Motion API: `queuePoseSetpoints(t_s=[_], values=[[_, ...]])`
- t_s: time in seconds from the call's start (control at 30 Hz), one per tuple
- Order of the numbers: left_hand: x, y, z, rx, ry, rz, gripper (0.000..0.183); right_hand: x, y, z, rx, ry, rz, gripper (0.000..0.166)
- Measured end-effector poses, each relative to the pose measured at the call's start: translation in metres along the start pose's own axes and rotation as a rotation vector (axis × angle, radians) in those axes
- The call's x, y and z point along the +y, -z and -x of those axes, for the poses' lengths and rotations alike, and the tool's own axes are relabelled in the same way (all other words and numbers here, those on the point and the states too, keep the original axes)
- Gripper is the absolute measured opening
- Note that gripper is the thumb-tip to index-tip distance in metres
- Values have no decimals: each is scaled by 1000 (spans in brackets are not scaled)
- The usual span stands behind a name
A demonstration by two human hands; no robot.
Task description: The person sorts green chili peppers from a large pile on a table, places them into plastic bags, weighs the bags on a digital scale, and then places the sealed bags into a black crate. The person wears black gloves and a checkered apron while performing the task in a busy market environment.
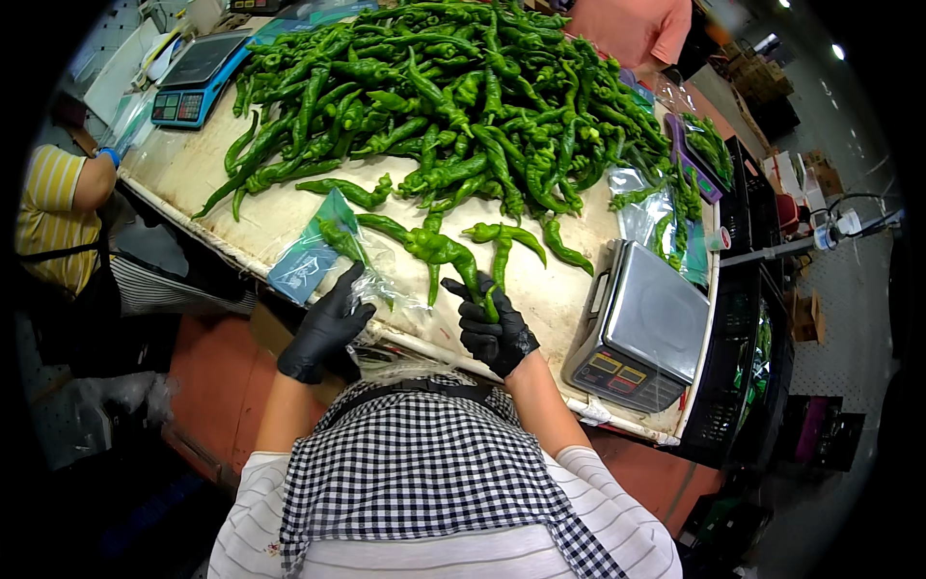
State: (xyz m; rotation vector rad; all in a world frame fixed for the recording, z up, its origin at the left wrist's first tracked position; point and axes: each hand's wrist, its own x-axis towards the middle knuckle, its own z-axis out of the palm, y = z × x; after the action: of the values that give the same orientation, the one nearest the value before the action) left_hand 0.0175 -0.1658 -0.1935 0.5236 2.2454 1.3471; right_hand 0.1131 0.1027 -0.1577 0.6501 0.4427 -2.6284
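My left hand, in a black glove, grips the near edge of a clear plastic bag with a printed teal and blue end. Within or under the clear film lies a green pepper; which of the two I cannot tell. My black-gloved right hand is closed around the lower end of a long, twisted green pepper. Just beyond it, a few loose peppers lie on the pale tabletop. A large heap of green peppers covers the table's far side.
A digital scale with a steel plate stands at right. A blue scale sits far left, a purple scale far right. Clear bags lie near the right edge. Black crates flank the table. Co-workers stand left and opposite.
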Motion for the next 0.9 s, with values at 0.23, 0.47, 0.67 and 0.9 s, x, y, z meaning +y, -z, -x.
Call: queuePoseSetpoints(t_s=[0.23,0.47,0.67,0.9], values=[[-5,-3,-22,35,74,280,64,33,-9,17,-129,239,643,45],[2,-1,-10,169,-115,67,61,40,23,15,296,224,784,39],[26,-24,7,193,-156,-29,54,80,15,-14,153,690,1638,39],[34,-21,18,227,-385,-141,56,92,40,-81,-26,322,1267,58]])
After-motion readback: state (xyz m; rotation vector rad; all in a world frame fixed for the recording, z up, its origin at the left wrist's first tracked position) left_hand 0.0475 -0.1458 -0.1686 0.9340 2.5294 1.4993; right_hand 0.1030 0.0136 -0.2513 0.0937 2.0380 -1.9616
